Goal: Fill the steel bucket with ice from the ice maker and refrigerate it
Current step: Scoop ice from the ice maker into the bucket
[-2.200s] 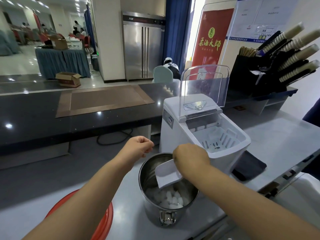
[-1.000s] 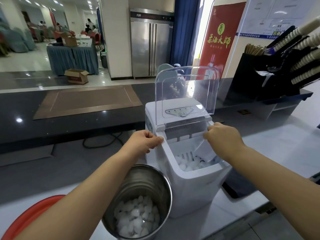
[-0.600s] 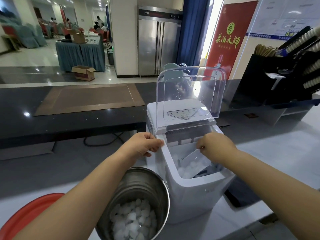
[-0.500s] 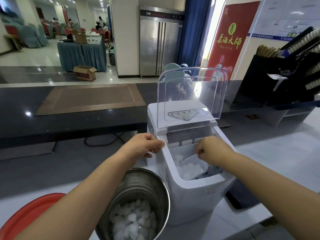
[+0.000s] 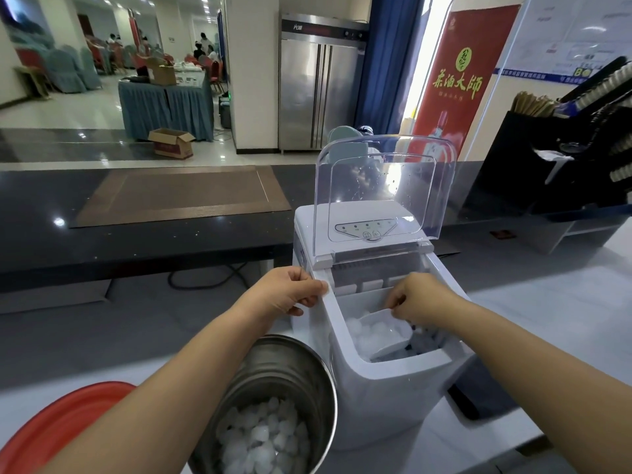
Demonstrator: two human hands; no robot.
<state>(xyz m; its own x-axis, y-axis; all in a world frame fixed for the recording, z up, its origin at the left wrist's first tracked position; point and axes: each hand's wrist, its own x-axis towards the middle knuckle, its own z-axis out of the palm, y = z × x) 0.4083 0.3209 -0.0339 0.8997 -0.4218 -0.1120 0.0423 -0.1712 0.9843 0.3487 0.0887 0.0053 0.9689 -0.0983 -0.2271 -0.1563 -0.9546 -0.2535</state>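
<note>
1. At the near edge of the white desk (image 5: 564,302) stands the steel bucket (image 5: 273,367), upright and open-topped, just beside the left flank of the ice maker (image 5: 386,395); the frame cuts off its lower part.
2. Ice cubes (image 5: 263,436) lie heaped in the bucket's bottom, well below the rim.
3. The ice maker's clear lid (image 5: 383,186) is tipped up and back — the bin beneath it stands open, with more ice inside.
4. A white scoop (image 5: 386,333) sits in that bin, loaded with cubes.
5. The right hand (image 5: 420,295) reaches into the bin, fingers curled round the scoop's rear end and grasping it; the handle is hidden under the fingers, so the exact grip is hard to read.
6. The left hand (image 5: 287,292) is clenched on the ice maker's upper left edge, thumb and fingers pinching the rim.
7. A red round object (image 5: 58,425) lies left of the bucket, partly under the left forearm, and a dark flat thing (image 5: 478,401) lies at the machine's right side.
8. Behind the desk runs a dark counter (image 5: 136,241); a black rack (image 5: 564,159) with stacked paper cups stands at the right.
9. Farther back — across a shiny floor — a steel refrigerator (image 5: 318,87) stands against the wall, a red banner (image 5: 458,80) to its right.
</note>
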